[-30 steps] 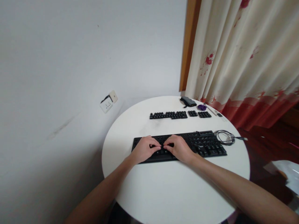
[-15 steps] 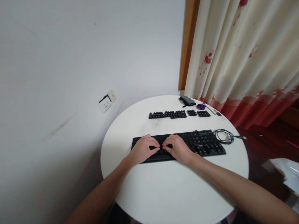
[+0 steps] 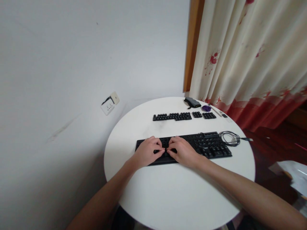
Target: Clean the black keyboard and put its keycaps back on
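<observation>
A black keyboard (image 3: 189, 143) lies on the round white table (image 3: 182, 195); some of its keys are in place, while other spots look bare. Over its left half my left hand (image 3: 147, 151) is closed, thumb and forefinger pinched together. Facing it, my right hand (image 3: 183, 151) pinches in the same way, the two sets of fingertips nearly meeting. Between them is a small black keycap (image 3: 165, 150), mostly hidden by the fingers. Behind the keyboard, loose black keycaps (image 3: 172, 117) are laid out in rows, with smaller blocks (image 3: 209, 115) of them to the right.
A coiled black cable (image 3: 230, 139) with its plug rests right of the keyboard. Toward the back right edge are a grey pouch (image 3: 192, 102), a purple item (image 3: 206, 108) and a thin pale tool (image 3: 216, 111). A wall with a socket (image 3: 107, 106) borders the left; a curtain (image 3: 232, 64) hangs right.
Both hands stay pinched at nearly the same spot on the keyboard, with only slight finger movement. The view has shifted a little.
</observation>
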{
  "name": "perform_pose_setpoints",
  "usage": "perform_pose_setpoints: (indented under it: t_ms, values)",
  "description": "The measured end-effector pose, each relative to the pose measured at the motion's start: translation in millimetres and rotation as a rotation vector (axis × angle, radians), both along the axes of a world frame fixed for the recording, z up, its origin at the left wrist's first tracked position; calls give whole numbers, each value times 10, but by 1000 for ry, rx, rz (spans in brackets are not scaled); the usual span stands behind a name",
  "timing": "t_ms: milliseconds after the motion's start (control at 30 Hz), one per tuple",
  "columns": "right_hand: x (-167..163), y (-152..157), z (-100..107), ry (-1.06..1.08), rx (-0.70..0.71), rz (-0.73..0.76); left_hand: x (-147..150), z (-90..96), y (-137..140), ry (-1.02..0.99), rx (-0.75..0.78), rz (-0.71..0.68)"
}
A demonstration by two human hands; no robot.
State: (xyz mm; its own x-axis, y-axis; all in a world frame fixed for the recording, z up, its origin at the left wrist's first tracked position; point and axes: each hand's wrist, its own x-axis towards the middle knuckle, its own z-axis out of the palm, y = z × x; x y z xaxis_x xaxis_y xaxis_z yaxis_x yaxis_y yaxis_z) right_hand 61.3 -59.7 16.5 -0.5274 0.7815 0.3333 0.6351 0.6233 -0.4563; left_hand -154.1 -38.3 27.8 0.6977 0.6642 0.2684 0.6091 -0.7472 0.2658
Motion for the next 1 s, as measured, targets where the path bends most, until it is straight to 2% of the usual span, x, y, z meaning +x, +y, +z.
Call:
perform_pose_setpoints:
  t_ms: [200,433,533,733,867,1000]
  values:
    - [15,-8,26,-63,3,3,-4,2,-15,68,15,-2]
    - [32,1,13,-105,5,13,6,-13,-12,41,4,2]
    - [53,34,-2,-48,16,31,5,-26,4,-13,31,15]
    - [79,102,-16,190,47,-115,3,4,-1,-197,52,12]
    - [61,86,-16,163,21,-30,23,-16,-11,-161,-3,-48]
    - [33,64,-31,65,2,45,29,-47,-3,-127,-26,-25]
